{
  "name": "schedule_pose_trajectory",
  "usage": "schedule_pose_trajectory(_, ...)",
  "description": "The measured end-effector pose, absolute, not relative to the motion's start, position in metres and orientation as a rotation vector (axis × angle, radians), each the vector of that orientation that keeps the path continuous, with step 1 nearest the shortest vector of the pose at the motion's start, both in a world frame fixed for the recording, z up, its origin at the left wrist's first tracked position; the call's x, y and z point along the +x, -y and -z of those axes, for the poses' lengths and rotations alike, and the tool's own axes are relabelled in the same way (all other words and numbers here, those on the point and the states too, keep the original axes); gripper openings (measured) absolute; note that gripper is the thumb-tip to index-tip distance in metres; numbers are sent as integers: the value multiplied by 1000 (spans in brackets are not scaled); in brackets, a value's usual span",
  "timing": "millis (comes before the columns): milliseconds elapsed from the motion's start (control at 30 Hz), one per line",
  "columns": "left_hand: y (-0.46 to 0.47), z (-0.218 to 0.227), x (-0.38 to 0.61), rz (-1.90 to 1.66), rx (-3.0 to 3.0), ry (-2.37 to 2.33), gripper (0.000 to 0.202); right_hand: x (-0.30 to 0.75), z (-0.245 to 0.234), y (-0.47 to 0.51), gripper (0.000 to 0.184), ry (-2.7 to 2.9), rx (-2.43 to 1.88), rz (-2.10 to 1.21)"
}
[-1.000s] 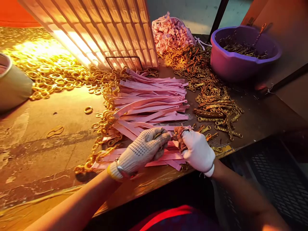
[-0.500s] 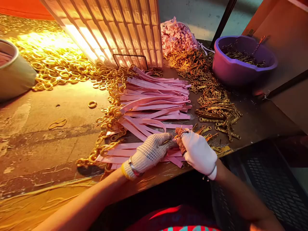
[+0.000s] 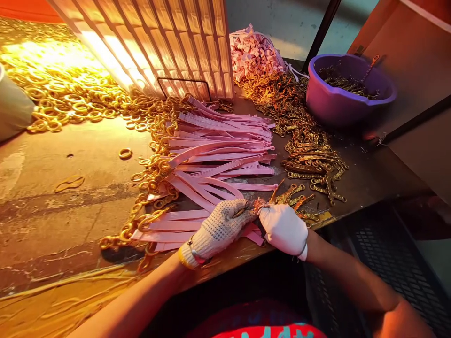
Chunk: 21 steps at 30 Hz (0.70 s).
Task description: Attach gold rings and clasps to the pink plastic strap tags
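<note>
My left hand (image 3: pixel 220 227), in a dotted knit glove, is closed on a pink strap (image 3: pixel 183 226) at the near edge of the table. My right hand (image 3: pixel 283 228), in a white glove, meets it fingertip to fingertip and pinches a small gold metal clasp (image 3: pixel 259 204). Both hands rest on the near end of a spread pile of pink straps (image 3: pixel 218 157), each with a gold ring (image 3: pixel 155 185) at its left end.
A heap of loose gold clasps (image 3: pixel 310 150) lies right of the straps. A purple basin (image 3: pixel 347 89) with more hardware stands at the back right. Gold rings (image 3: pixel 66 94) cover the back left. A slatted lit panel (image 3: pixel 158 42) and a bag of pink pieces (image 3: pixel 255 49) stand behind.
Both hands have slid slightly toward the table's near edge, staying joined over the strap end. The view shifted a little.
</note>
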<state>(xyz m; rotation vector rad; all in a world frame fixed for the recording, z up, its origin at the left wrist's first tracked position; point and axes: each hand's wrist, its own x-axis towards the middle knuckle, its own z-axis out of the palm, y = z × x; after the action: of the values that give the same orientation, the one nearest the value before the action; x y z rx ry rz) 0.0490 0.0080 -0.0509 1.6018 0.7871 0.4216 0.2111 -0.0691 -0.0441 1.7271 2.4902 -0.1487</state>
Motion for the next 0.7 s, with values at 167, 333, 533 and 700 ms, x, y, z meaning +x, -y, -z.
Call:
schedule_pose_trajectory(167, -11, 49, 46, -362, 1618, -751, 29, 210, 35, 78, 15, -2479, 1839, 180)
schedule_pose_trajectory(333, -8, 51, 32, -458, 1614, -757, 30, 249, 22, 71, 21, -2562, 2145, 62)
schedule_pose_trajectory(533, -2, 28, 37, -411, 1237, -814, 41, 321, 41, 12, 17, -2030, 2397, -482)
schedule_pose_trajectory(700, -3, 21, 44, -174, 804, -647, 54, 345, 66, -2, 22, -2125, 2389, -511)
